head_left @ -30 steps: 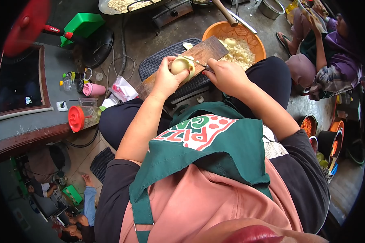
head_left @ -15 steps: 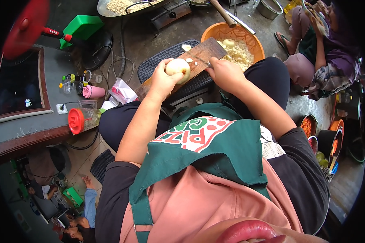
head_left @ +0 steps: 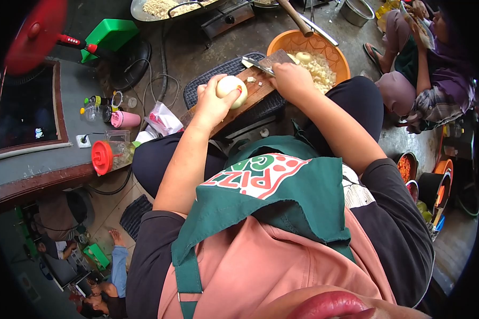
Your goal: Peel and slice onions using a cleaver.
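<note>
My left hand (head_left: 212, 104) is wrapped round a peeled white onion (head_left: 231, 94), held over the left part of a wooden cutting board (head_left: 264, 85). A small reddish-brown spot shows on the onion's right side. My right hand (head_left: 294, 83) grips a knife (head_left: 259, 65), its blade pointing left above the far edge of the board. Small white onion pieces (head_left: 251, 80) lie on the board between my hands. The board slants across a black woven-top stool (head_left: 194, 90). Beyond its right end, an orange basin (head_left: 344, 63) holds chopped onion (head_left: 323, 75) and a whole peeled onion (head_left: 303, 57).
A stove (head_left: 228, 22) and a large pan (head_left: 143, 15) stand at the far side. Bottles (head_left: 93, 112), a pink tumbler (head_left: 125, 119) and a red-lidded jug (head_left: 102, 157) are at left. Another person (head_left: 410, 80) sits at right, near pots of cut red food (head_left: 406, 166).
The knife has moved up and away from the onion toward the board's far edge. The onion has turned slightly in my left hand.
</note>
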Motion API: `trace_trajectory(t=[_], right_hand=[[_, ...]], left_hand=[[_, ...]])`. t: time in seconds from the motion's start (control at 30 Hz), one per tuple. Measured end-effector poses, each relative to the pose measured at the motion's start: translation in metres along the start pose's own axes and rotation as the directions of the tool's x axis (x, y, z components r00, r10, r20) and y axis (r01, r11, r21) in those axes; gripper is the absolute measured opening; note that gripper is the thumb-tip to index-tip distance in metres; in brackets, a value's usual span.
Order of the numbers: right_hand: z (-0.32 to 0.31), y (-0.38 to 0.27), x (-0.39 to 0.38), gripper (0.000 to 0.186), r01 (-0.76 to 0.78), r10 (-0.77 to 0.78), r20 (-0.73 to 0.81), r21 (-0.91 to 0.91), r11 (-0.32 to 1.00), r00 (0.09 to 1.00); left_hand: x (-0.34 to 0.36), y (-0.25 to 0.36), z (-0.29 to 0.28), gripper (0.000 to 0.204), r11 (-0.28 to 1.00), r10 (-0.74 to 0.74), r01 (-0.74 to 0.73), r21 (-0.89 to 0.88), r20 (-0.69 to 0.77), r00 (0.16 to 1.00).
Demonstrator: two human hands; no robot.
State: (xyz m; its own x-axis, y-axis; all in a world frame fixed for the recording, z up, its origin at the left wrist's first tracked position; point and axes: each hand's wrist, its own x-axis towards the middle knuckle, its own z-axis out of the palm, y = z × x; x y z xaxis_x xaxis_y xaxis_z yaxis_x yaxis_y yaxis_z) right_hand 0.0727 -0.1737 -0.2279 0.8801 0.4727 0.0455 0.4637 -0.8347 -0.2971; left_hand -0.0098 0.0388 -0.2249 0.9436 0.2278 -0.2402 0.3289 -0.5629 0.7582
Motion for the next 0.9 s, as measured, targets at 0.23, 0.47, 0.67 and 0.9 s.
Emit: trace_trajectory(t=[0.23, 0.47, 0.67, 0.9], right_hand=[[-0.038, 0.011, -0.040, 0.026, 0.048, -0.040, 0.155, -0.048, 0.998, 0.987], [-0.061, -0.005, -0.038, 0.035, -0.247, 0.136, 0.351, 0.296, 0.923, 0.927], [-0.052, -0.025, -0.065, 0.031, 0.046, -0.100, 0.246, 0.217, 0.975, 0.964], [-0.056, -0.027, -0.096, 0.022, 0.055, -0.117, 0.310, 0.202, 0.978, 0.943]], left_hand=[[-0.005, 0.015, -0.013, 0.070, 0.979, 0.074, -0.075, 0.191, 0.016, 0.997], [-0.002, 0.008, -0.010, 0.080, 0.963, 0.212, -0.239, 0.121, 0.201, 0.956], [-0.004, 0.004, -0.013, 0.084, 0.981, 0.150, -0.174, 0.081, 0.241, 0.959], [0.000, 0.002, -0.011, 0.087, 0.997, 0.045, -0.029, -0.072, 0.238, 0.970]])
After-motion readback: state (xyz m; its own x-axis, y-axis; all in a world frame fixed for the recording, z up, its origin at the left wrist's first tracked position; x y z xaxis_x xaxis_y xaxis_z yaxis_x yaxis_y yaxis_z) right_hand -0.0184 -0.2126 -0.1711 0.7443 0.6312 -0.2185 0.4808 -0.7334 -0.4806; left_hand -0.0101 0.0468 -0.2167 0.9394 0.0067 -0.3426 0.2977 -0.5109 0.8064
